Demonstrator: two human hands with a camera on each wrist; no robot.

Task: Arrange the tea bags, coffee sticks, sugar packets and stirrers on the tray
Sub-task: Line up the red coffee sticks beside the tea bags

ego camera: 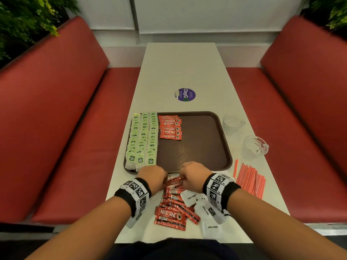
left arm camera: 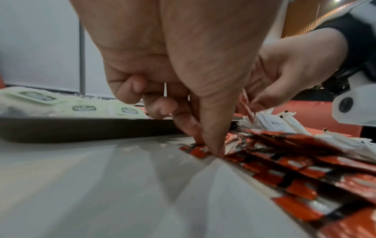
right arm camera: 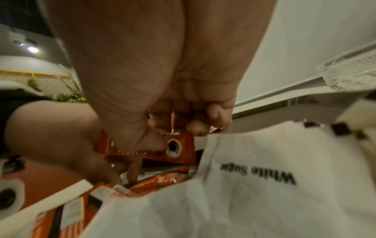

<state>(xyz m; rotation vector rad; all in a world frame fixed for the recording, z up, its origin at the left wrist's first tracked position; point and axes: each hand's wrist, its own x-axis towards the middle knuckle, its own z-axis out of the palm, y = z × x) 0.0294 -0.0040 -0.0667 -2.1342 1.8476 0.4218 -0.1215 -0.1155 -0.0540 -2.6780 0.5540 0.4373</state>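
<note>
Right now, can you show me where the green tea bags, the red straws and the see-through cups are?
tea bags (ego camera: 142, 139): head view, middle row on the tray.
stirrers (ego camera: 250, 178): head view, middle of the red bundle.
cups (ego camera: 253, 148): head view, nearer cup's bowl.

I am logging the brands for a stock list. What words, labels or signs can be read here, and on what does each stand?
"NESCAFE CLASSIC": red coffee sticks on the tray and in the loose pile.
"CLASSIC": the coffee stick pinched by the right hand.
"White Sugar": white sugar packets.
"ClayGO": round purple sticker on the table; its small print is unreadable.
Tea bags: dark tag logo, too small to read.
Barcodes on sticks: unreadable.
</note>
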